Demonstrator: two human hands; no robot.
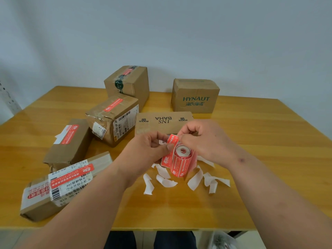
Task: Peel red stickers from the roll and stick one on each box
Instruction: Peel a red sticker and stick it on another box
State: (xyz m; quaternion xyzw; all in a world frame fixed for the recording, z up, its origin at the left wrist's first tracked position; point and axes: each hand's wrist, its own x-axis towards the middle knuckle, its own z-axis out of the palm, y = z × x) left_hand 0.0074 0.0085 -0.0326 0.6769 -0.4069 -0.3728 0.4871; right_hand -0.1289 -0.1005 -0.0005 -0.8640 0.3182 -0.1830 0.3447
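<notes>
The roll of red stickers (181, 163) is held above the table's middle. My left hand (147, 151) pinches its loose strip from the left. My right hand (201, 139) pinches the top red sticker (172, 139) at the strip's end. Several cardboard boxes stand on the wooden table (251, 141). Red stickers show on the near-left box (59, 184), the brown packet (71, 141), the barcode box (113, 119) and the tall back box (128, 81). The flat INS BAHA box (161, 122) and the HYNAUT box (195, 96) show no red sticker.
Several curled white backing strips (167, 182) lie on the table under and around the roll. The table's front edge runs just above my knees. A pale wall stands behind the boxes.
</notes>
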